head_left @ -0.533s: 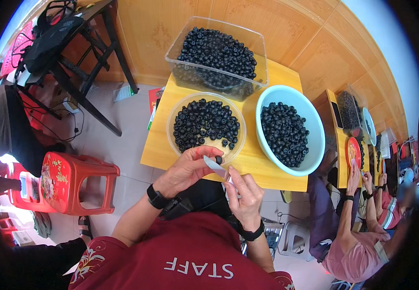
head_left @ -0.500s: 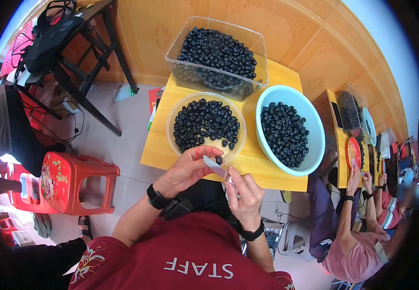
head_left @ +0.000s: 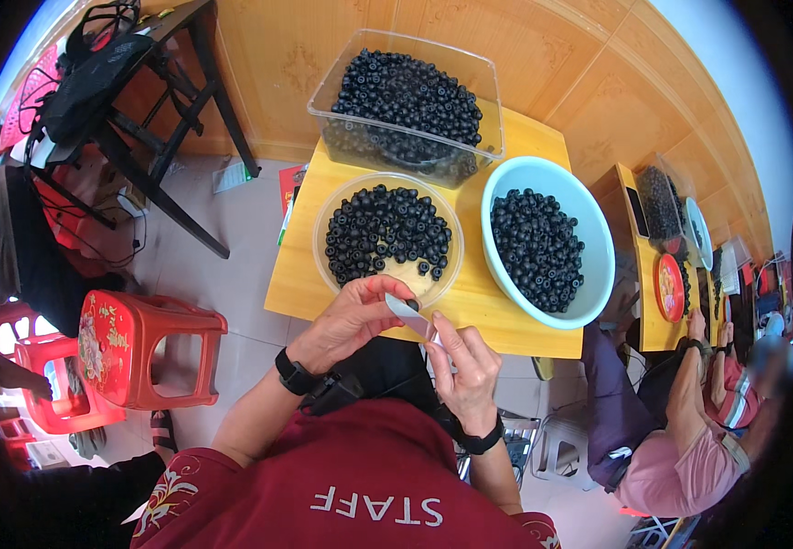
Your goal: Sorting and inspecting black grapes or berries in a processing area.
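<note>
Between the fingertips of my left hand (head_left: 346, 322) is a small round black part (head_left: 412, 304), mostly covered by the blade. My right hand (head_left: 467, 373) grips a small knife (head_left: 408, 316) by its light handle, and the blade lies against the part. Just beyond my hands stands a round clear tub (head_left: 407, 273) with many black ring-like parts (head_left: 385, 224), each with a hole. To its right, a light blue basin (head_left: 600, 242) holds a heap of the same parts. Behind them, a clear rectangular bin (head_left: 499, 133) is heaped with more.
The containers stand on a yellow table (head_left: 296, 288) against a wood-panelled wall (head_left: 278, 55). Red stools (head_left: 154, 348) and a black-legged stand (head_left: 163, 156) are at the left. On the right, a person (head_left: 680, 467) sits by another table with a red plate (head_left: 669, 288).
My hands stay nearly in place; the blade now covers more of the black part. At the right, the other person's hands have come down from the red plate toward their table's near edge.
</note>
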A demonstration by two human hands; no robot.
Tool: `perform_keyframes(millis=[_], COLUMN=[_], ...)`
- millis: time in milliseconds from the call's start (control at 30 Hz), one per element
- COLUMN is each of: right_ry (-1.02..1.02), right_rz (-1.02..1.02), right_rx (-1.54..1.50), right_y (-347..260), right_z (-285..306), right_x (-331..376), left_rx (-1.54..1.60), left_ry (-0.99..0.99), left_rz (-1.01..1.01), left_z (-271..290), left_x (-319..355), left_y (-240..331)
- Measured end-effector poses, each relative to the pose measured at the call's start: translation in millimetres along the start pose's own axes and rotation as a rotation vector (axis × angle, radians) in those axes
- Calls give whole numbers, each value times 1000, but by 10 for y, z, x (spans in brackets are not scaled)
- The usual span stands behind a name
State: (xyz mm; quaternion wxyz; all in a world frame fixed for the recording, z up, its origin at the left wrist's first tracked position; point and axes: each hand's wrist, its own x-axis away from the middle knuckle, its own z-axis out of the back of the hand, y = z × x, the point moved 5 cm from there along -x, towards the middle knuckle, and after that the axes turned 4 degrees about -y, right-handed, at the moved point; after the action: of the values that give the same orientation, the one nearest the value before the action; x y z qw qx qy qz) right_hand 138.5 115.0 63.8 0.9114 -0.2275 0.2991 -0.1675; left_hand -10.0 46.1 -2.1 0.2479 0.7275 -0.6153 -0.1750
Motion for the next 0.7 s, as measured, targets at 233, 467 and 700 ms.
perform_keyframes(millis=[233,467,700], right_ry=[-16,-35,21], right_rz=[14,42,-244], right_rx=[-11,-19,9], right_y=[5,163,522], right_z=[-6,-70,41], right_x=[-21,-5,144], left_rx=[-36,-28,-32], left_ry=[-6,18,-1], left_rz=[26,16,86], left_z=[14,-48,-47], left_x=[-9,61,101], left_y=[10,100,154])
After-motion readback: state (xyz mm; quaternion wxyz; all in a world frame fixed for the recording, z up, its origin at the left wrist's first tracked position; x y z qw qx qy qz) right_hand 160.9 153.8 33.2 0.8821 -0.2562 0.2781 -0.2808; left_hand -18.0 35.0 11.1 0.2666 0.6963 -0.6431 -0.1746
